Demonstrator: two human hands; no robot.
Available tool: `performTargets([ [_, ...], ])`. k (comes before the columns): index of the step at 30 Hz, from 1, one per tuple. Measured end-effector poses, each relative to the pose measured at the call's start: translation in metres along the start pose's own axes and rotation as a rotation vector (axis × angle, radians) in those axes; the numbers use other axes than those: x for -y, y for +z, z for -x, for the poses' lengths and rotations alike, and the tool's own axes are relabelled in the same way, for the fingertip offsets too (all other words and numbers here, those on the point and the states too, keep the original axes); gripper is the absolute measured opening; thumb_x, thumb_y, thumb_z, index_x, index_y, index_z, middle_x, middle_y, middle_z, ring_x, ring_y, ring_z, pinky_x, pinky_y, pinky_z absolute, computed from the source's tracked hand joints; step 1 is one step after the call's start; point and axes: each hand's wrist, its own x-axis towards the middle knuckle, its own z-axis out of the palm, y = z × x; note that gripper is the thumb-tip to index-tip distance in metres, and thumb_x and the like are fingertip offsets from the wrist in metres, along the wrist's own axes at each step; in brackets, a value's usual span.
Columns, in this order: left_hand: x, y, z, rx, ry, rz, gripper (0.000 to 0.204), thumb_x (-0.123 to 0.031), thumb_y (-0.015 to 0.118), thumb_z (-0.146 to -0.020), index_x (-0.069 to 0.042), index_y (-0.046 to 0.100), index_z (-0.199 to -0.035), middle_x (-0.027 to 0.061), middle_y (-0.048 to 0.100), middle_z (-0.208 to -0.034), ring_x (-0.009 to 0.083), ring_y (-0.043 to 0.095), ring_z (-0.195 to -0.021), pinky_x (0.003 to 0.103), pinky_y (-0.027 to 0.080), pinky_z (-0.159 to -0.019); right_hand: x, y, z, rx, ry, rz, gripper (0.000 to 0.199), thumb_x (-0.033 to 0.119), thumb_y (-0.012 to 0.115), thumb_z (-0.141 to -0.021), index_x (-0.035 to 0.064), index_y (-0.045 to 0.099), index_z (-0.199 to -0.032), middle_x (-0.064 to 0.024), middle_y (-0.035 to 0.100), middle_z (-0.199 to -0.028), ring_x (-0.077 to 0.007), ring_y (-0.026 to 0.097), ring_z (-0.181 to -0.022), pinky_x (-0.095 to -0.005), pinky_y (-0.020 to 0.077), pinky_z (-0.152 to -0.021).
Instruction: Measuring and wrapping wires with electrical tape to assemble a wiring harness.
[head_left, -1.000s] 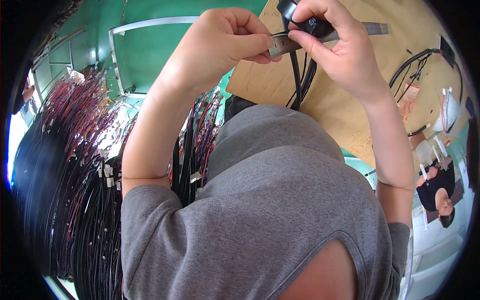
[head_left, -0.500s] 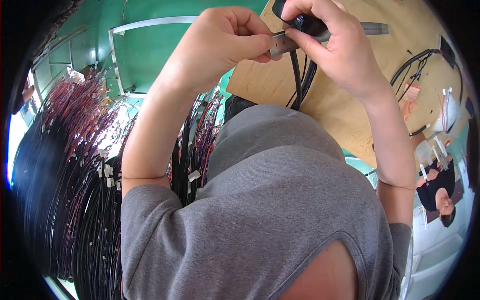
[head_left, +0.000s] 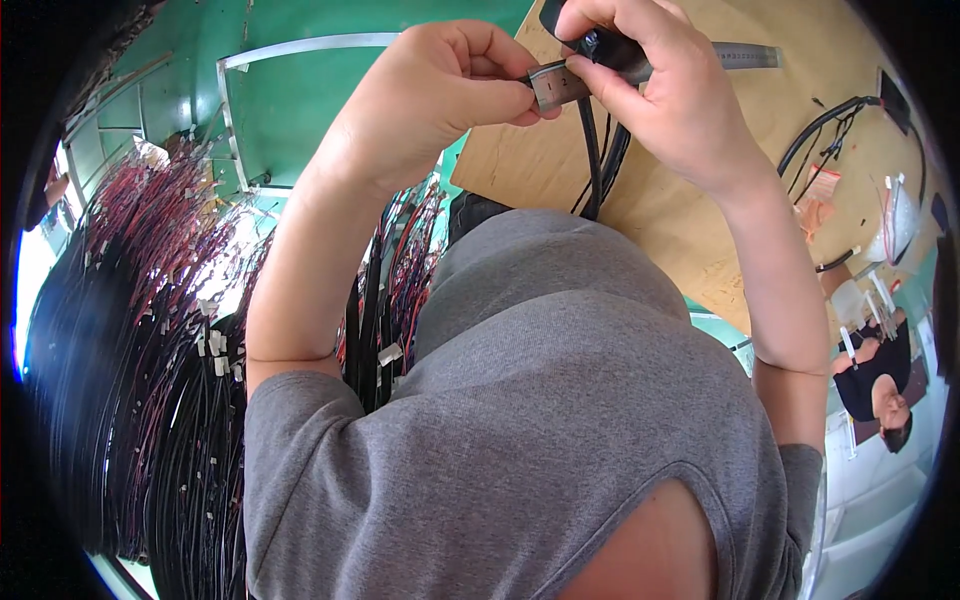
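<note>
My right hand is closed around a metal ruler and a black molded part, thumb pressed on the ruler's face. The ruler's long end sticks out beyond that hand to the right. At the ruler's short end, my left hand pinches a thin dark cable lying along the ruler's upper edge; its fingers hide most of it. Thick black cables hang below the ruler and run down over the edge of the wooden table.
Large bundles of black cable with red and dark wire ends hang at the left, by a metal frame. A black wire harness and an orange packet lie on the table's right. A person in black is at far right.
My left hand has shifted slightly left and down, baring more of the ruler's short end. The ruler's face has turned more into view. My right hand keeps its grip.
</note>
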Motion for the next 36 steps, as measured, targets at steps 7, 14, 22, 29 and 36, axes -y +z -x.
performTargets([
  [7,0.004,0.009,-0.006,-0.126,-0.027,0.046,0.013,-0.005,0.054,-0.077,0.006,0.053,-0.083,0.0107,0.057,-0.079,0.0158,0.059,-0.072,0.024,0.049,-0.066,0.001,-0.002,-0.001,0.027,0.002,0.068,0.026,-0.004,0.056,-0.06,0.0069,0.047,-0.083,-0.0064,0.054,-0.074,-0.0261,0.051,-0.07,-0.0344,0.0352,-0.066],
  [14,0.015,0.023,-0.012,-0.242,0.066,-0.116,0.011,-0.004,0.053,-0.076,0.004,0.053,-0.083,0.0071,0.058,-0.076,0.0112,0.057,-0.067,0.021,0.048,-0.063,-0.004,-0.001,0.002,0.033,-0.011,0.127,0.027,-0.004,0.056,-0.06,0.0069,0.047,-0.083,-0.0069,0.054,-0.074,-0.0266,0.052,-0.072,-0.0349,0.0354,-0.065],
  [22,0.035,0.035,-0.031,-0.45,0.245,-0.323,0.01,-0.008,0.058,-0.065,0.001,0.059,-0.068,0.0061,0.057,-0.057,0.0079,0.051,-0.051,0.022,0.041,-0.049,-0.009,-0.006,0.008,0.07,-0.032,0.237,0.02,0.002,0.059,-0.063,0.0053,0.05,-0.08,-0.0081,0.055,-0.068,-0.0259,0.053,-0.069,-0.0336,0.0367,-0.063],
  [29,0.062,0.054,-0.058,-0.392,0.259,-0.766,0.016,-0.012,0.057,-0.067,-0.003,0.061,-0.079,0.0071,0.059,-0.067,0.0151,0.056,-0.056,0.025,0.045,-0.054,0.017,-0.038,0.03,0.224,0.787,0.306,0.016,0.003,0.054,-0.075,0.0054,0.05,-0.09,-0.0031,0.056,-0.082,-0.0124,0.052,-0.078,-0.0254,0.04,-0.073],
  [36,0.033,0.056,-0.038,-0.474,0.435,-0.705,0.008,-0.008,0.058,-0.067,-0.003,0.06,-0.074,0.0046,0.057,-0.065,0.0136,0.054,-0.054,0.024,0.044,-0.05,0.06,-0.051,0.055,-0.2,0.983,0.032,0.015,0.005,0.045,-0.083,0.0007,0.052,-0.095,-0.0034,0.057,-0.083,-0.0063,0.053,-0.073,-0.0174,0.0406,-0.065],
])
